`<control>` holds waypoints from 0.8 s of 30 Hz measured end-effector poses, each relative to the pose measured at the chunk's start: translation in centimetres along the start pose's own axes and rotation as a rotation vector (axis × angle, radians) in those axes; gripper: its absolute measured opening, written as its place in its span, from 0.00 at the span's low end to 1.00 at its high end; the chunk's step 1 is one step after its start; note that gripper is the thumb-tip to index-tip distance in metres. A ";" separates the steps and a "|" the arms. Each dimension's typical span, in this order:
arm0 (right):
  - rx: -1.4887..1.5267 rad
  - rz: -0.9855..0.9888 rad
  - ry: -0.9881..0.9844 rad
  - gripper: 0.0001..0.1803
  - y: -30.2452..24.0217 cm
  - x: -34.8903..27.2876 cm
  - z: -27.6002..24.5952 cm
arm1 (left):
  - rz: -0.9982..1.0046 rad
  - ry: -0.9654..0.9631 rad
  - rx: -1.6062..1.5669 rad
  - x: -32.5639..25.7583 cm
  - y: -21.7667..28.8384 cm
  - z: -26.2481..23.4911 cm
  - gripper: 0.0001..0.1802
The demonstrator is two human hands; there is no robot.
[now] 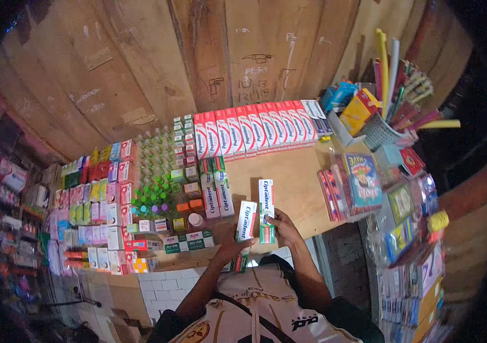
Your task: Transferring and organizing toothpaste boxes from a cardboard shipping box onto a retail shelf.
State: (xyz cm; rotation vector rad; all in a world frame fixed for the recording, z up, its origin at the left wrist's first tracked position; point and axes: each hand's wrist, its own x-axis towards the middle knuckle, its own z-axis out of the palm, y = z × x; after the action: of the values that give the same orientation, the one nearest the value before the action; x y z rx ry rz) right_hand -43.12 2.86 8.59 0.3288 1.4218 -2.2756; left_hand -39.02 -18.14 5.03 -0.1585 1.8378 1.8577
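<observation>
My left hand (230,250) is closed around a white, red and green toothpaste box (247,220), its thumb across the front. Below that thumb, green packaging shows; I cannot tell whether it belongs to the same box. My right hand (286,228) grips a similar toothpaste box (266,197) by its lower part, held upright beside the first. Both boxes are over the near edge of the wooden table (295,177). Just left of them, two matching toothpaste boxes (209,194) lie side by side on the table.
Red and white toothpaste boxes (257,131) form a row along the wooden wall. Small bottles (154,166) and stacked soap-like boxes (97,208) crowd the left. On the right are packaged booklets (362,180) and a grey basket (382,132) with long sticks.
</observation>
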 end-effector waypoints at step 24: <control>-1.033 0.399 -1.130 0.38 -15.1 8.2 -4.9 | 0.067 0.500 -0.283 0.7 4.8 3.5 0.29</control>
State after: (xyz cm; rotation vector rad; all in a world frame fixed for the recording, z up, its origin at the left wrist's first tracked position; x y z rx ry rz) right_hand -57.70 11.05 14.88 -0.7890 1.4065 -0.8308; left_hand -40.77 -14.29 9.30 -0.7270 1.8879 2.2712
